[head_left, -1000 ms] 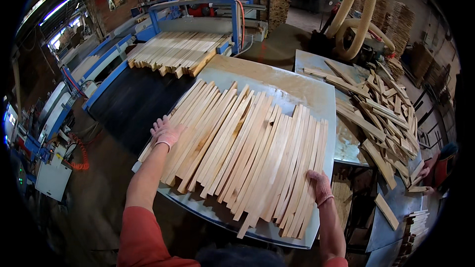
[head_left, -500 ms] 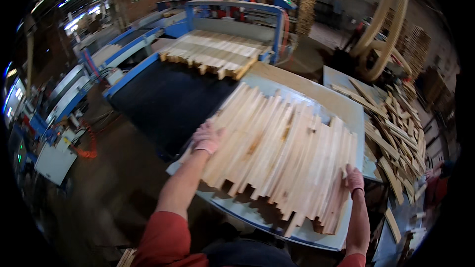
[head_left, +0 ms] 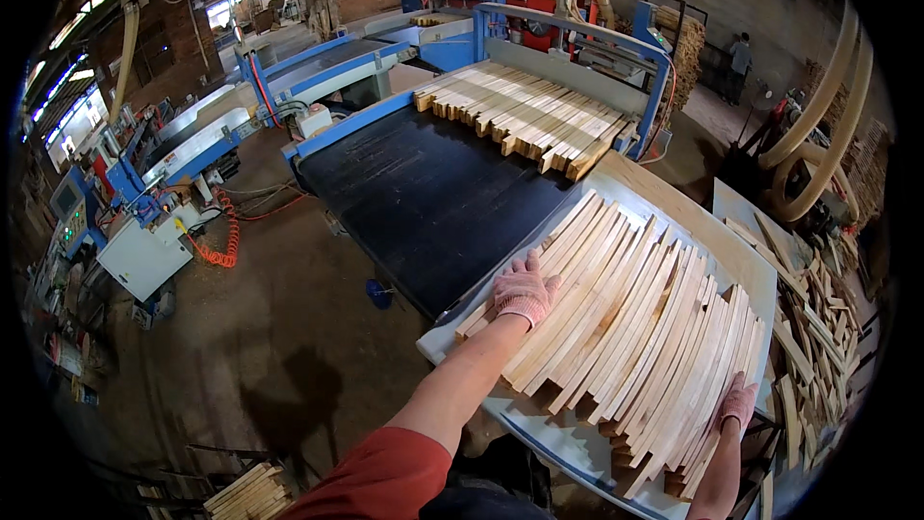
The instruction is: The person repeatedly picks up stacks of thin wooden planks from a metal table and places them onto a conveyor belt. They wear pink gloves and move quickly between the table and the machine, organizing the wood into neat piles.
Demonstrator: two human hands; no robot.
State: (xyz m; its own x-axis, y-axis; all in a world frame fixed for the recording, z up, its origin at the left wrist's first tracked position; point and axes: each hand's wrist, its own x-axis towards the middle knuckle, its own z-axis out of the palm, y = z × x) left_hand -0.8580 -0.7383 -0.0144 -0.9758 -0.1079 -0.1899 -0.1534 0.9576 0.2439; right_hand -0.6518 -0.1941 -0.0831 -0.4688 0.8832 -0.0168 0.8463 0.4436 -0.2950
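A row of pale wooden strips (head_left: 630, 313) lies side by side on a light metal-topped table (head_left: 520, 414), their near ends uneven. My left hand (head_left: 526, 291), in a pink knit glove, rests with fingers spread on the row's left side. At the right side, my gloved right hand (head_left: 738, 402) lies along the outermost strip, fingers stretched out and partly hidden. The row sits between both hands. Beyond the left hand is a black conveyor belt (head_left: 433, 202), with a second row of wooden strips (head_left: 529, 116) at its far end.
A blue machine frame (head_left: 577, 24) spans the belt's far end. Loose offcuts (head_left: 818, 337) are heaped at the right. A control cabinet (head_left: 144, 255) with an orange coiled hose (head_left: 228, 231) stands at the left. Another person (head_left: 739, 67) is in the back.
My view has swung left, so the table and strips appear farther right and lower. Both hands remain at the two sides of the row.
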